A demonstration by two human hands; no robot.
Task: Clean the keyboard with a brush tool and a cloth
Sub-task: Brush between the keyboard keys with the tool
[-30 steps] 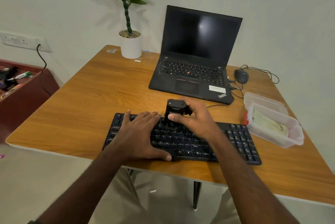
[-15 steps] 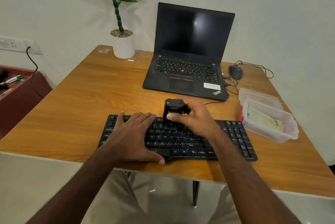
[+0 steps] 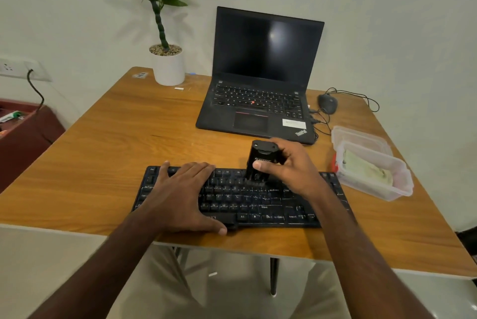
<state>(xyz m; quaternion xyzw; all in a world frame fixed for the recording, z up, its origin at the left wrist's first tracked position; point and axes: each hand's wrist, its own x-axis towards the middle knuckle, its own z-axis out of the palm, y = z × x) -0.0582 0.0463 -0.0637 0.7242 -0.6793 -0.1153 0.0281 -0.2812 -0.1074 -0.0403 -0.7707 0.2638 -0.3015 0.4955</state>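
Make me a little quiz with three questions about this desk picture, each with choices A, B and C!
1. Where does the plant pot stand?
A. Far left corner of the table
B. On the laptop
C. Inside the plastic box

2. What colour is the keyboard?
A. White
B. Black
C. Red

3. How is the laptop?
A. Closed flat
B. Open, screen dark
C. Open, showing a picture

Answers:
1 A, the pot sits at the table's far left corner.
2 B, its keys and frame are black.
3 B, the lid stands up and the screen is dark.
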